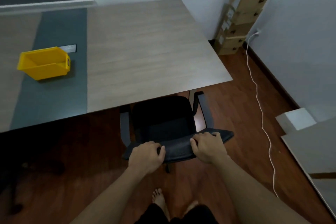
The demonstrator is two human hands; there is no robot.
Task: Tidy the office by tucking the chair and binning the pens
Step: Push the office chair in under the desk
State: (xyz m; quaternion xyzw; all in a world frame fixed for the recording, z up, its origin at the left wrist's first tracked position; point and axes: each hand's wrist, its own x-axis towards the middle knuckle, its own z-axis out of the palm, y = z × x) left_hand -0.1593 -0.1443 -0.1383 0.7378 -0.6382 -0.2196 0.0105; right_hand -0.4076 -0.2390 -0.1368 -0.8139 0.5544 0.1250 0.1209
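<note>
A black office chair [163,114] stands at the near edge of the wooden desk [145,51], its seat front and armrests partly under the desktop. Both hands grip the top of the chair's backrest [179,149]: my left hand [147,156] on its left part, my right hand [208,146] on its right part. A yellow bin [44,62] sits on the desk's dark grey strip at the left, and its visible inside looks empty. No pens are in view.
Stacked cardboard boxes [238,22] stand in the far right corner. A white cable [261,107] trails from the wall across the wooden floor. Flat panels [312,151] lie at the right. A dark chair base [14,187] shows at lower left.
</note>
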